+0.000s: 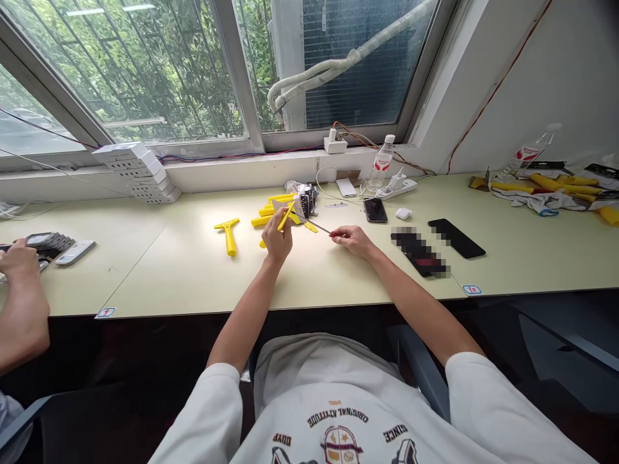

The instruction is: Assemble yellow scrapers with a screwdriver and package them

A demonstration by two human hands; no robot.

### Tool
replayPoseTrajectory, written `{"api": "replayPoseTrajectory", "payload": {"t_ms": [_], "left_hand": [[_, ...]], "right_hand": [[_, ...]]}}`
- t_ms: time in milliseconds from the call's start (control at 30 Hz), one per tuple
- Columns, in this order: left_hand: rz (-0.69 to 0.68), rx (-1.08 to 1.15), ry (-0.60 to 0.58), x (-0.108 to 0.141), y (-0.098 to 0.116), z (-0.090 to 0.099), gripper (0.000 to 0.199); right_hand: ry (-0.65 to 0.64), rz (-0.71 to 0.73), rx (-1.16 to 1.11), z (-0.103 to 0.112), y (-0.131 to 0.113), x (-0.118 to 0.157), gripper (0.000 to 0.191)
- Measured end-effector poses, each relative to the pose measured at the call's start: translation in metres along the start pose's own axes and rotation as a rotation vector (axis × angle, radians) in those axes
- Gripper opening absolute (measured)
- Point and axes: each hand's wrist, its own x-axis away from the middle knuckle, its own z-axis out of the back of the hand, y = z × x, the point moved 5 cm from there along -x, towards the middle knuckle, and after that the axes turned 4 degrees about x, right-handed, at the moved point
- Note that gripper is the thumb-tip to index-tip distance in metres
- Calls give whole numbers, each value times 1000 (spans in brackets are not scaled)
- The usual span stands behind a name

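My left hand (pixel 278 240) is closed around a yellow plastic piece (pixel 286 216), seemingly part of a T-shaped scraper. A thin dark rod (pixel 313 224) runs from near that piece to my right hand (pixel 354 240), whose fingers pinch its end, where a small red spot shows. Whether the rod's far tip touches the yellow piece, I cannot tell. Left of my hands, one yellow T-shaped scraper (pixel 227 236) lies on the table. Several more yellow handles (pixel 262 221) lie behind my left hand, beside a dark-and-silver bundle (pixel 306 200).
On the table (pixel 309 277) to the right are phones (pixel 457 238), a white earbud case (pixel 403 213), a power strip (pixel 397 188) and a water bottle (pixel 382 162). White boxes (pixel 145 173) stand by the window. A co-worker's hand (pixel 19 261) is at far left.
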Motion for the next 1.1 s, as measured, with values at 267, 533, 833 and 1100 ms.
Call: {"api": "replayPoseTrajectory", "payload": {"t_ms": [267,533,833,1100], "left_hand": [[-1,0,-46,4,7,-6,46],[45,-50,-45,2,-1,-3,45],[17,-47,-66,5,2,-8,45],[30,-36,-66,5,0,-7,43]], "right_hand": [[95,19,-23,3,-5,3,37],[-98,24,-9,9,-11,3,23],[68,-4,-9,7,1,1,39],[93,-44,16,8,-1,-1,24]]}}
